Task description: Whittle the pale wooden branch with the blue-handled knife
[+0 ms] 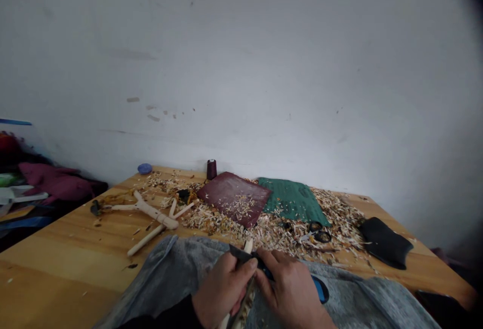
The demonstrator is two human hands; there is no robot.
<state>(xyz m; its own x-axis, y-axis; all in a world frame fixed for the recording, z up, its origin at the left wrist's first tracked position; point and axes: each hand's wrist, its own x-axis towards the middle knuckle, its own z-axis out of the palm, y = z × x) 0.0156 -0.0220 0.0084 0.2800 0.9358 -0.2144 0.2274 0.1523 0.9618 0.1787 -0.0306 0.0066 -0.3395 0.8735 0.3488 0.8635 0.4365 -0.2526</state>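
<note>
My left hand (222,289) is closed around a partly peeled wooden stick (248,245). Its pale tip points away from me, and some bark remains on the lower part. In my right hand (290,283) is a knife, gripped by its black and blue handle (320,289). The dark knife blade (238,253) lies across the stick close to the tip, and my left thumb rests at the blade's back. A grey cloth (188,258) is spread under both hands. The lower end of the stick runs out of view.
Wood shavings (279,241) cover the wooden table (75,258) beyond the cloth. Among them are scissors (320,236), a maroon sheet (234,193), a green sheet (294,200) and a dark thread spool (212,169). Peeled branches (154,216) lie left, a black curved piece (387,243) right.
</note>
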